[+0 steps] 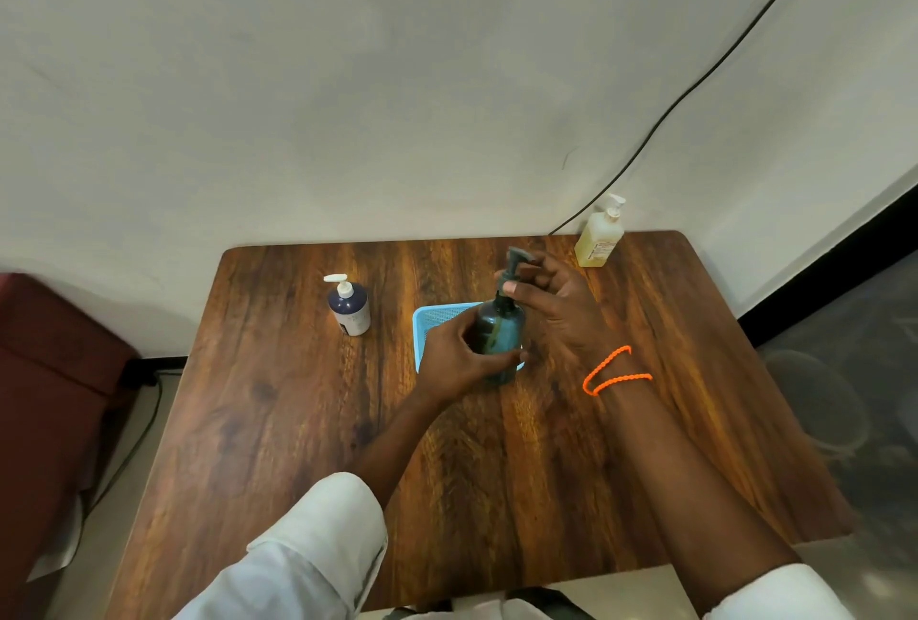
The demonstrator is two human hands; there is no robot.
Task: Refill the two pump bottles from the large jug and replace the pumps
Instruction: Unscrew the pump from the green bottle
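Observation:
A dark teal pump bottle (pixel 499 334) stands upright at the middle of the wooden table (pixel 298 421), over a light blue basket (pixel 437 316). My left hand (pixel 457 366) grips the bottle's body from the left. My right hand (pixel 556 306) pinches the dark pump (pixel 514 267) at the bottle's neck, thumb in front. A navy and white pump bottle (pixel 350 306) stands to the left, its white pump on. A yellow bottle (pixel 600 237) with a white pump stands at the far right corner. No large jug is in view.
A white wall runs behind the table, with a black cable (pixel 695 83) slanting down it to the table's far edge. A dark red seat (pixel 54 371) is on the left. Grey floor with a round stool (pixel 819 401) lies to the right.

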